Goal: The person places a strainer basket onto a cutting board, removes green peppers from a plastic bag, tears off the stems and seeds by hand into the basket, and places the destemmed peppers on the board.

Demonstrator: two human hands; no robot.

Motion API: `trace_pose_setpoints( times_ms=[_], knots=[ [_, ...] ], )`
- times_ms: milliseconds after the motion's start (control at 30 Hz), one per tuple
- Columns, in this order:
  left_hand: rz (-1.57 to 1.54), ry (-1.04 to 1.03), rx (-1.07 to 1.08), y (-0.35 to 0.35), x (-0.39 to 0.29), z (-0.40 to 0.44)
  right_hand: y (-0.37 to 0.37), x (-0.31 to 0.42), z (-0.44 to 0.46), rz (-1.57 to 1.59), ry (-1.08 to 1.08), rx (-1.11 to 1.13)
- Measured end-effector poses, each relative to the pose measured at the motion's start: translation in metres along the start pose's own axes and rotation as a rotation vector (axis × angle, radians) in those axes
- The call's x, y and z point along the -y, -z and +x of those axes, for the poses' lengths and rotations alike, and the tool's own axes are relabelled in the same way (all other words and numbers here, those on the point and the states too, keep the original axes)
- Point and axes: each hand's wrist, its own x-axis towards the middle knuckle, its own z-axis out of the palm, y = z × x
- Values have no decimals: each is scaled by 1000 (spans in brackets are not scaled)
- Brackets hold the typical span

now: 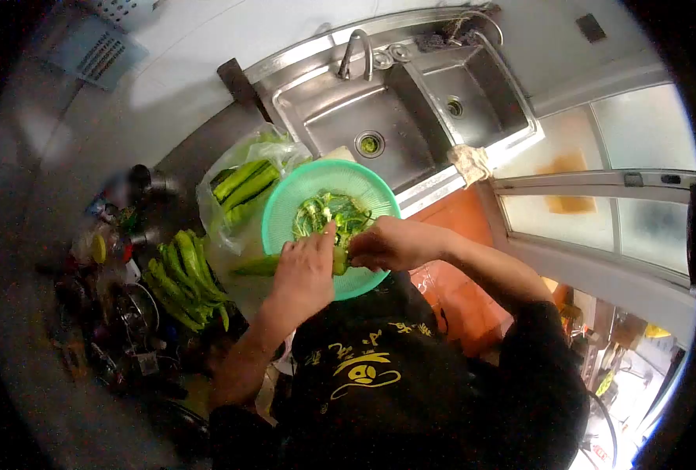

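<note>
My left hand (307, 270) is wrapped round a long green pepper (255, 267), which it holds crosswise over the near side of a mint-green colander (272, 205). At the pepper's thick right end, my right hand (386, 243) has its fingers closed in a pinch. Its fingertips are partly hidden, but they meet the pepper there. Inside the colander lie green pepper cores and scraps (328, 213) with pale seeds.
A clear plastic bag (212, 205) of green peppers (246, 188) stands left of the colander. More long peppers (183, 274) lie in a pile farther left. Behind is a steel double sink (332, 117) with a faucet (356, 55). A pale cloth (470, 163) hangs at its front corner.
</note>
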Motion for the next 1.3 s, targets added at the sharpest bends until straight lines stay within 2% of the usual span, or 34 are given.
trace_pose_setpoints(
  times_ms=[67,100,200,300,333,533,700,800,900,1000,1067,1100,1167,1233,1300],
  knots=[
    [-4,-17,-9,-2,-8,-1,3,0,-7,293,-117,70],
    [-10,-30,-14,-4,-12,-1,0,-3,-10,69,-52,52],
    [2,151,224,-23,-16,-3,-24,-21,-9,-622,134,48],
    [-202,140,78,-31,-6,-7,-51,-20,-8,-729,209,-239],
    [-200,156,101,-29,-5,-7,-53,-15,-9,-760,232,-287],
    [-170,177,221,-21,-8,-6,-54,-21,-5,-685,353,-259],
    [-108,166,206,-29,-3,-5,-69,-39,6,-653,323,-313],
    [-207,181,171,-32,-2,-4,-72,-38,9,-668,297,-332],
    [-171,176,184,-38,-3,-4,-73,-39,13,-605,303,-312],
    [-77,217,297,-27,-5,1,-61,-43,8,-542,312,-264],
    [96,298,361,-52,46,0,-43,-53,0,-468,314,-281],
    [179,343,386,-59,69,-3,-31,-65,-8,-540,321,-300],
    [184,356,304,-35,80,6,-19,-89,-17,-554,188,-345],
    [164,336,288,-16,61,0,-23,-112,-4,-645,218,-409],
    [144,294,224,-4,39,15,-34,-135,10,-835,29,-321]
  ],
)
